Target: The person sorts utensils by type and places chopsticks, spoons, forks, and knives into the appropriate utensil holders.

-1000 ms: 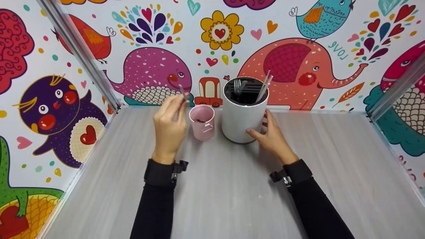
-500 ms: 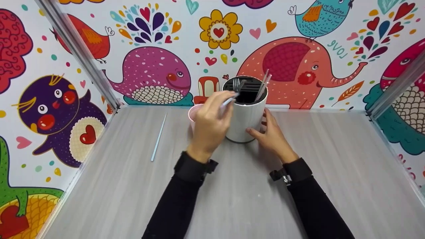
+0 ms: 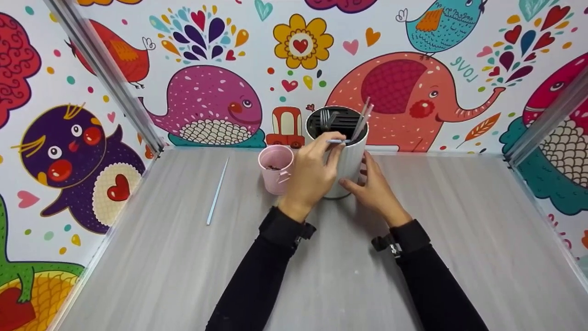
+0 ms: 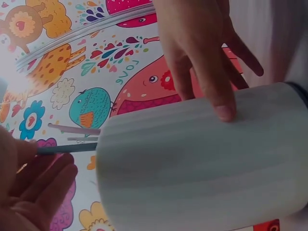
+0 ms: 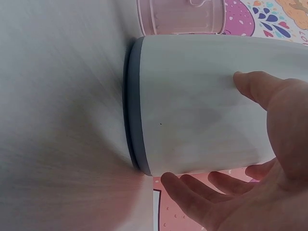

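Observation:
My left hand (image 3: 313,179) pinches a light blue chopstick (image 4: 67,148) at the near rim of a tall white utensil holder (image 3: 350,158). In the left wrist view the chopstick's far end is hidden behind the rim. Fingers and thumb of my right hand (image 3: 379,193) hold the holder's right side. A fork (image 3: 325,118) and pale sticks (image 3: 364,120) stand in its black slotted insert. Another light blue chopstick (image 3: 217,193) lies on the table to the left.
A small pink cup (image 3: 274,172) with dark bits inside stands just left of the holder. The grey table (image 3: 151,257) is bounded by walls (image 3: 239,37) with cartoon animals at the back and sides.
My left hand has moved right with the chopstick, from above the pink cup to the holder's rim. This uncovers the chopstick on the table. My right hand stays on the holder.

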`<act>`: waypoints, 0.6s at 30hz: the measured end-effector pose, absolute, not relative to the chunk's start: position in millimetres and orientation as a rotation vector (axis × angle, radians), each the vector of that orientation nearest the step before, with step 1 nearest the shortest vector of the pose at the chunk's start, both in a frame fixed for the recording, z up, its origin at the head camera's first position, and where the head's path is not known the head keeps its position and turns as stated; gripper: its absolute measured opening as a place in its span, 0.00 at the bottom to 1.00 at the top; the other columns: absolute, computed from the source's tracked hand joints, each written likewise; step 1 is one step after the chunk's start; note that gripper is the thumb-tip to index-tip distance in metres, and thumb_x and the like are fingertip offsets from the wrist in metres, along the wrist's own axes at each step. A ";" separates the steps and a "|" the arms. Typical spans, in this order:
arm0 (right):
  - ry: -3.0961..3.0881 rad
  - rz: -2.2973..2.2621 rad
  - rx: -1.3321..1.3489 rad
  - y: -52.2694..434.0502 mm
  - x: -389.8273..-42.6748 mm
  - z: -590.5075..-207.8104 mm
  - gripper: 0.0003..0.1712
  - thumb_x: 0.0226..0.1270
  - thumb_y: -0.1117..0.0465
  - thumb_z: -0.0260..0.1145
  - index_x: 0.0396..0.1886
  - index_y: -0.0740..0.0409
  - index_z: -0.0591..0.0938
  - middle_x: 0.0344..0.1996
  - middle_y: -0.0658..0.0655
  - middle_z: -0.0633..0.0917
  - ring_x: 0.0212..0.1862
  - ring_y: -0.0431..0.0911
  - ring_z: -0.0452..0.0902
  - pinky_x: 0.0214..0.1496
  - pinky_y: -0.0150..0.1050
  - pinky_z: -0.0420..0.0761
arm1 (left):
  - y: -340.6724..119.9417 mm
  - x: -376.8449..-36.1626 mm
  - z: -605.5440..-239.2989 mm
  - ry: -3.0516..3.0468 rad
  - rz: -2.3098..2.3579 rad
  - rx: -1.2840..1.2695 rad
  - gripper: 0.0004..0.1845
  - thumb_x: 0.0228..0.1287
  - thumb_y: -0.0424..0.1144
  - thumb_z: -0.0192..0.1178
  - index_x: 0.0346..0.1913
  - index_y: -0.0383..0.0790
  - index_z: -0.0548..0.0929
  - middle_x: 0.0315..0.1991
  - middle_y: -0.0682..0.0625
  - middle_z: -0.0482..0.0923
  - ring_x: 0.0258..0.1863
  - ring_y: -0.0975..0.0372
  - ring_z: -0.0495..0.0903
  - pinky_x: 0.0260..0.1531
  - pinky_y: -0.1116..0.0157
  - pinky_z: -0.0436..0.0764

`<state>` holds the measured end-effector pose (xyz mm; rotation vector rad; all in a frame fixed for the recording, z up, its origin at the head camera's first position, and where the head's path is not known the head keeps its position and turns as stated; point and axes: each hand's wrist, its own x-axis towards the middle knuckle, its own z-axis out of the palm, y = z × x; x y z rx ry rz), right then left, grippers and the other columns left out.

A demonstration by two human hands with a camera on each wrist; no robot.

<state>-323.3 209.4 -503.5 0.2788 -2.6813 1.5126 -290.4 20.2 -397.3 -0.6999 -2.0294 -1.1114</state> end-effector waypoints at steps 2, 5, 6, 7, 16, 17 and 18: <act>-2.672 1.514 0.287 209.6 -323.4 -503.9 0.64 0.59 0.43 0.74 0.81 0.54 0.42 0.75 0.64 0.59 0.69 0.64 0.67 0.65 0.58 0.77 | 21.3 -291.8 -398.1 -2.054 -1.092 -0.674 0.11 0.74 0.42 0.55 0.49 0.43 0.83 0.45 0.53 0.87 0.48 0.70 0.84 0.52 0.74 0.80; -2.665 1.510 0.293 210.1 -323.3 -504.0 0.64 0.59 0.44 0.74 0.81 0.54 0.42 0.75 0.65 0.59 0.70 0.64 0.66 0.65 0.58 0.76 | 23.6 -294.8 -399.1 -2.090 -1.045 -0.635 0.11 0.75 0.43 0.53 0.49 0.45 0.83 0.45 0.54 0.88 0.47 0.69 0.85 0.49 0.73 0.81; -2.665 1.507 0.294 210.3 -323.1 -503.9 0.64 0.59 0.44 0.74 0.81 0.54 0.42 0.75 0.65 0.59 0.70 0.64 0.66 0.65 0.59 0.76 | 24.6 -295.8 -399.4 -2.101 -1.033 -0.626 0.11 0.75 0.43 0.53 0.49 0.45 0.83 0.44 0.54 0.88 0.46 0.69 0.85 0.48 0.72 0.81; -2.666 1.505 0.296 210.6 -323.1 -504.2 0.64 0.59 0.44 0.74 0.81 0.54 0.42 0.75 0.65 0.58 0.70 0.65 0.66 0.65 0.59 0.76 | 25.6 -296.5 -399.5 -2.113 -1.017 -0.618 0.11 0.75 0.43 0.53 0.49 0.45 0.83 0.44 0.54 0.87 0.44 0.68 0.85 0.46 0.72 0.81; -2.667 1.484 0.301 209.1 -321.7 -503.7 0.61 0.61 0.49 0.73 0.81 0.52 0.43 0.75 0.65 0.59 0.68 0.64 0.69 0.64 0.58 0.77 | 36.8 -303.3 -401.1 -2.249 -0.929 -0.530 0.12 0.75 0.45 0.54 0.50 0.46 0.83 0.42 0.53 0.86 0.42 0.63 0.81 0.44 0.67 0.80; -2.666 1.483 0.302 208.7 -321.9 -503.6 0.61 0.61 0.50 0.74 0.81 0.52 0.44 0.75 0.65 0.59 0.68 0.64 0.69 0.64 0.57 0.77 | 38.1 -304.0 -401.3 -2.263 -0.906 -0.516 0.12 0.75 0.45 0.53 0.51 0.45 0.83 0.42 0.53 0.87 0.42 0.63 0.81 0.45 0.66 0.79; -2.663 1.485 0.304 208.3 -322.2 -503.4 0.60 0.61 0.50 0.74 0.81 0.52 0.44 0.75 0.65 0.59 0.67 0.65 0.69 0.63 0.58 0.78 | 39.3 -304.9 -401.5 -2.275 -0.884 -0.507 0.12 0.75 0.45 0.53 0.51 0.45 0.83 0.42 0.52 0.87 0.43 0.62 0.81 0.47 0.65 0.78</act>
